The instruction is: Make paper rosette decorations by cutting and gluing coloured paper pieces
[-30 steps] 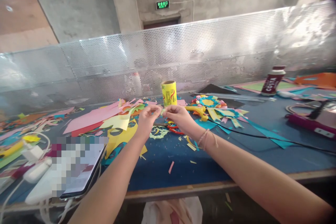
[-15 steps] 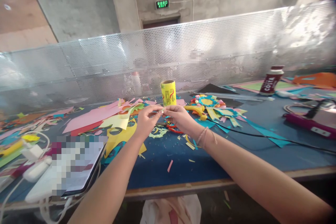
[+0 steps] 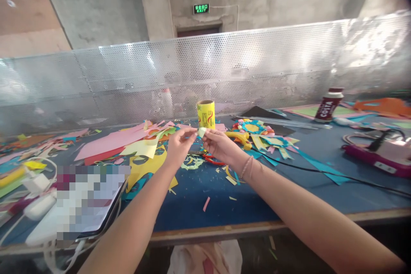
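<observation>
A small pale green piece of paper is between my two hands, above the table. My right hand pinches it from the right with thumb and fingertips. At its left edge, my left hand is closed in a pinch on it, the exact contact being too small to see. Behind the hands stands a yellow roll of tape on end. Red-handled scissors lie below my right hand, partly hidden. A pale green cut-paper ring rests beneath my left hand.
A yellow glue gun and paper rosettes lie right of my hands. Coloured paper sheets and a phone are on the left. A bottle and purple power strip are on the right.
The pale green paper shows more fully between my fingertips now. My hands have drawn slightly apart, and the view has shifted a little.
</observation>
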